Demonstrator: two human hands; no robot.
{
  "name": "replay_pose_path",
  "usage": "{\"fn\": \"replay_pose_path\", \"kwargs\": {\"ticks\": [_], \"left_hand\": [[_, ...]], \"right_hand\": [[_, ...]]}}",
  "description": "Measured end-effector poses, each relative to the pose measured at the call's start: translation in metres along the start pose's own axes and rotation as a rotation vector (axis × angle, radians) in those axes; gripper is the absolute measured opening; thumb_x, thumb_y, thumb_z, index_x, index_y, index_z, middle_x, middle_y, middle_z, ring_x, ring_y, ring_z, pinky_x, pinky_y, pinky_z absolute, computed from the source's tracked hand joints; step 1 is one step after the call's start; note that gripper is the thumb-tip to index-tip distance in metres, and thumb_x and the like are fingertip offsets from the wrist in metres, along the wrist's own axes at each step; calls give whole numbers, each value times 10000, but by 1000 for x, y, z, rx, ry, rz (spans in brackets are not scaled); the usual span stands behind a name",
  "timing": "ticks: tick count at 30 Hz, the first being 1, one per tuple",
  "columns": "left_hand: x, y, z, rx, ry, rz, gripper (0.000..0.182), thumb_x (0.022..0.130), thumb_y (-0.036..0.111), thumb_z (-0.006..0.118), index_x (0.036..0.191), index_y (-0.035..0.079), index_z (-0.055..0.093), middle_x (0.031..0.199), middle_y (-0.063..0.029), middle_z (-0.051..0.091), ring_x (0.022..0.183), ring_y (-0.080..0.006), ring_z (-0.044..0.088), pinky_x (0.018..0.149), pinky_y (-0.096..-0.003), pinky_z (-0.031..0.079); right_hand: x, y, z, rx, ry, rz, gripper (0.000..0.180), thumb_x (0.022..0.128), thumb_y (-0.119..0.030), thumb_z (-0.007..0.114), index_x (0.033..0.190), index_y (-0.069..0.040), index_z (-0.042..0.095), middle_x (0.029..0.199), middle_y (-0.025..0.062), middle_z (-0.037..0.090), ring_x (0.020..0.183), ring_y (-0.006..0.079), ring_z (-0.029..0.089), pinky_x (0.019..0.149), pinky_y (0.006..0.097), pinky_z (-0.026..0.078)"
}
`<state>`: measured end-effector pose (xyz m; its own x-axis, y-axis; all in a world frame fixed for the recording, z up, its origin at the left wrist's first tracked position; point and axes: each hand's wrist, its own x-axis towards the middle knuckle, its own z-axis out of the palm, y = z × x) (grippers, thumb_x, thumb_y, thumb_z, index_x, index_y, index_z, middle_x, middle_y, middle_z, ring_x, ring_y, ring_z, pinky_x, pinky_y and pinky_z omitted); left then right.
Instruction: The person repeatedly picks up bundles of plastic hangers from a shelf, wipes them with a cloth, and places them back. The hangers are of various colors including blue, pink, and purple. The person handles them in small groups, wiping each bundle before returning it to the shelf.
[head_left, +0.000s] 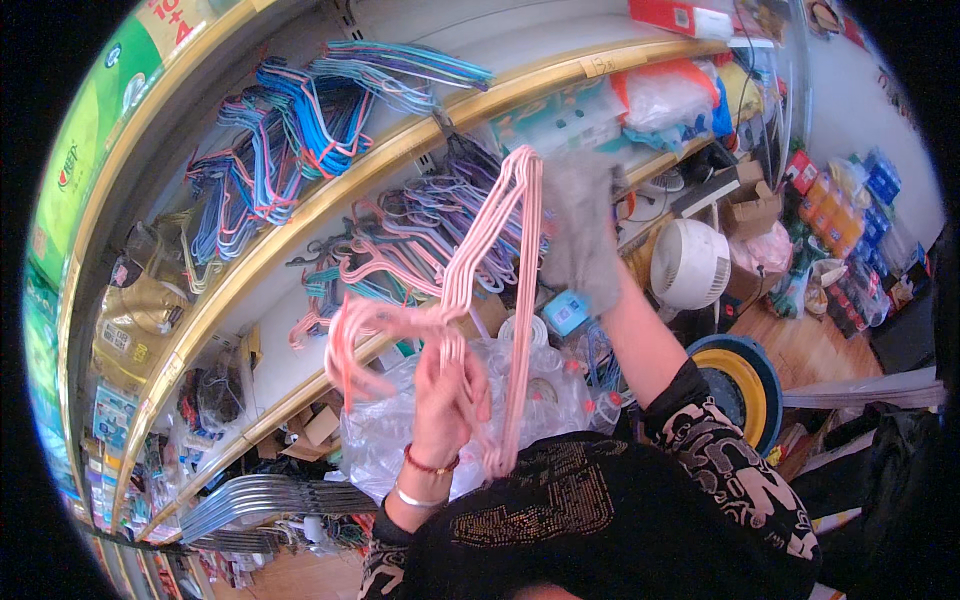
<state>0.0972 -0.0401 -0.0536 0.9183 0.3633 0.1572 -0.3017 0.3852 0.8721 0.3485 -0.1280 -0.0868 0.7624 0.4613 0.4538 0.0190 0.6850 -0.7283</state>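
Note:
My left hand (442, 394) grips a bundle of pink clothes hangers (484, 240) near the base of their hooks. The hooks blur with motion at the left of the hand, and the long bars hang down towards my shirt. A grey cloth or mitt (581, 225) covers my right hand, so its fingers are hidden. It lies against or very close to the hangers' right side and is blurred too. Behind the bundle, more pink, teal and purple hangers (401, 259) lie on a shelf.
Tied blue hangers (330, 127) fill an upper shelf with a yellow edge strip (517, 86). Clear-wrapped plastic goods (375, 427) stand below my hands. To the right are a white rounded appliance (688, 264) and a blue-and-yellow tub (739, 390). Metal hangers (247, 499) jut out lower left.

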Motion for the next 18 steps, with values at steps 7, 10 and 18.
{"fn": "replay_pose_path", "kwargs": {"ticks": [7, 10, 18], "left_hand": [[49, 5, 51, -65, 32, -6, 393, 954, 449, 352, 847, 88, 465, 512, -47, 410, 354, -157, 402, 325, -252, 330], [62, 11, 57, -167, 24, 45, 292, 963, 362, 387, 900, 86, 461, 556, -63, 463, 381, -154, 455, 341, -244, 382], [77, 13, 72, -115, -140, 39, 250, 944, 297, 468, 1013, 57, 465, 882, -113, 611, 774, -233, 634, 635, -343, 538]], "right_hand": [[-72, 13, 73, -9, -97, 652, 335, 864, -282, 542, 1082, -37, 610, 1069, 75, 608, 937, 162, 573, 856, 309, 446], [-119, 0, 74, 11, 10, 869, 335, 869, -266, 533, 1094, -27, 598, 1059, 85, 615, 948, 154, 579, 862, 301, 447], [-146, -64, 9, 328, 54, 467, 411, 875, -167, 433, 1257, -16, 451, 1222, 113, 539, 1104, 226, 531, 978, 358, 394]]}}
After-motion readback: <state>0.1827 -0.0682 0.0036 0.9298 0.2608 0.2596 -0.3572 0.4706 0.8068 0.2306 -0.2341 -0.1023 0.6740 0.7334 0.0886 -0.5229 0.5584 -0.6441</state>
